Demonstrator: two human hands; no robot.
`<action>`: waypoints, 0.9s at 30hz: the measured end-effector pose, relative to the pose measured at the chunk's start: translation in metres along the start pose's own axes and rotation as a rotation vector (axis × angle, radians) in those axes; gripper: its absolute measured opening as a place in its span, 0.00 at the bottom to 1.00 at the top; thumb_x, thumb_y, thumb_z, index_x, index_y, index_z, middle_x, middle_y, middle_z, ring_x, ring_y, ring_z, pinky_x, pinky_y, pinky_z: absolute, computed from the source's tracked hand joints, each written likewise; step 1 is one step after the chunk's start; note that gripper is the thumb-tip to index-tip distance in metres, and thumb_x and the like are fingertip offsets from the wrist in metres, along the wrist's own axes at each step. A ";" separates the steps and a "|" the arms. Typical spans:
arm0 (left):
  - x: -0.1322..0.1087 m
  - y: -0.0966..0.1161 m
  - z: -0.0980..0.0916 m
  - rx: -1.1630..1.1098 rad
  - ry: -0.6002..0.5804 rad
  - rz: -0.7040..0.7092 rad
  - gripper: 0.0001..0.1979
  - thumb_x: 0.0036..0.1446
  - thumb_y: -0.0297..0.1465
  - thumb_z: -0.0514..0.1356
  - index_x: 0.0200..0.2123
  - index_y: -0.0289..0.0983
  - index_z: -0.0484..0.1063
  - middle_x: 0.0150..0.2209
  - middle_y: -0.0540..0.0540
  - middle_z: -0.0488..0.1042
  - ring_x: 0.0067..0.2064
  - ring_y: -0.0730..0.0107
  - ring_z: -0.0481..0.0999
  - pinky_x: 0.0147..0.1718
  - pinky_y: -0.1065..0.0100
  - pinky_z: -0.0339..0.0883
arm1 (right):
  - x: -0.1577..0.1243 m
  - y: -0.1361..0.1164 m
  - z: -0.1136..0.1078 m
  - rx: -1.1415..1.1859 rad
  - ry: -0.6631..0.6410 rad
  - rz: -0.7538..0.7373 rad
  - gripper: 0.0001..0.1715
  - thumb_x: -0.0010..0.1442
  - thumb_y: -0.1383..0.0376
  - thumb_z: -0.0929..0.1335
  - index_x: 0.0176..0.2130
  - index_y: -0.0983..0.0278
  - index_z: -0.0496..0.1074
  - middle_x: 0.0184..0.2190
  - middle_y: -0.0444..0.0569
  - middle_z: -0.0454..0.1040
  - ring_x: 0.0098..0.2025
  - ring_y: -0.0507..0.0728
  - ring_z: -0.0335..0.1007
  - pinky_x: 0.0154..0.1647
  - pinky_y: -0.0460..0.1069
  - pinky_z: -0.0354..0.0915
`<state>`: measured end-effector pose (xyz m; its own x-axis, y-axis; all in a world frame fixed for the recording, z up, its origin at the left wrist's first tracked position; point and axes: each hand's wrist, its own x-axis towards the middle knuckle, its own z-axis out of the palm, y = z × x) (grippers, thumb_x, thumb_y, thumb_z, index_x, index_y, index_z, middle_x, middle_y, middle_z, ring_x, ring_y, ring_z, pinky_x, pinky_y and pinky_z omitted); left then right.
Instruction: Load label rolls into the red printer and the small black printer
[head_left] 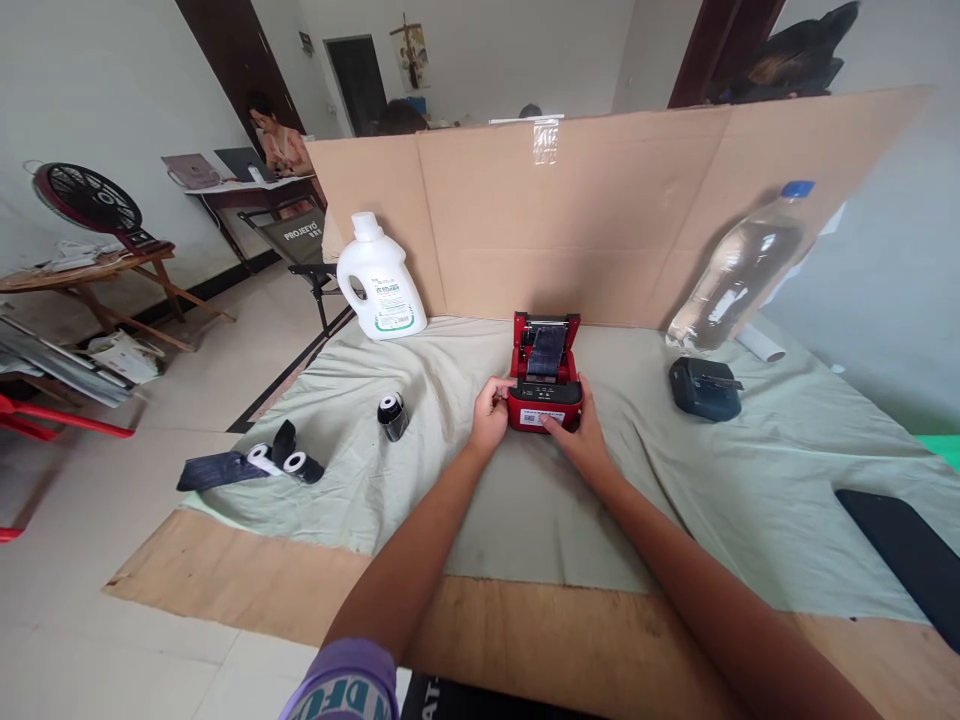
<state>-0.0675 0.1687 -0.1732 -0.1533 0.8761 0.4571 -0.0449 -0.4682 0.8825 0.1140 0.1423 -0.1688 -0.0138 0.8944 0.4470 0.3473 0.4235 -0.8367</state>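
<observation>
A small red and black label printer [544, 405] stands on the cloth with its lid raised. Dark ribbon film [547, 350] runs down inside the raised lid. My left hand [491, 412] is closed against the printer's left side, fingers curled at its edge. On the other side my right hand [583, 430] grips the body, its thumb on the front near a white label. To the left stands a black ribbon roll [392, 418] with a white core. Farther left lie unwound black ribbon [223, 470] and white cores [297, 462].
A white detergent jug [381, 285] stands at the back left, before a cardboard panel [555, 220]. At right are a large clear bottle [739, 270], a dark printer-like device [703, 388] and a black phone-like slab [904, 550]. A person [281, 140] sits in the background.
</observation>
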 end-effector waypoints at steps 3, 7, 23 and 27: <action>0.000 0.000 0.000 -0.028 -0.009 0.015 0.17 0.47 0.20 0.51 0.38 0.39 0.72 0.31 0.51 0.67 0.33 0.73 0.66 0.33 0.72 0.61 | 0.004 -0.006 -0.007 0.052 0.038 0.016 0.45 0.63 0.46 0.66 0.70 0.58 0.50 0.68 0.55 0.57 0.69 0.64 0.53 0.70 0.63 0.51; 0.000 0.000 0.001 -0.048 -0.016 0.026 0.18 0.46 0.19 0.51 0.39 0.38 0.73 0.32 0.51 0.66 0.35 0.73 0.66 0.35 0.72 0.61 | 0.027 -0.019 -0.025 0.079 0.052 0.053 0.36 0.67 0.44 0.57 0.66 0.57 0.62 0.66 0.51 0.63 0.69 0.62 0.54 0.70 0.62 0.49; 0.003 -0.002 0.000 0.061 -0.018 0.125 0.22 0.47 0.17 0.50 0.41 0.39 0.74 0.34 0.49 0.65 0.38 0.70 0.67 0.38 0.70 0.63 | 0.121 -0.060 -0.032 -0.127 -0.350 0.183 0.18 0.63 0.60 0.62 0.41 0.67 0.77 0.36 0.54 0.83 0.39 0.58 0.76 0.48 0.53 0.69; 0.003 -0.001 0.000 0.065 -0.025 0.146 0.23 0.47 0.16 0.49 0.41 0.39 0.74 0.35 0.49 0.65 0.38 0.71 0.67 0.38 0.70 0.62 | 0.153 -0.069 -0.014 -0.640 -0.760 0.140 0.17 0.57 0.69 0.66 0.45 0.64 0.78 0.46 0.51 0.81 0.46 0.59 0.76 0.48 0.49 0.68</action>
<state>-0.0678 0.1717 -0.1728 -0.1286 0.8023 0.5828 0.0402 -0.5830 0.8115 0.1016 0.2477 -0.0386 -0.4517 0.8794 -0.1506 0.8276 0.3499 -0.4389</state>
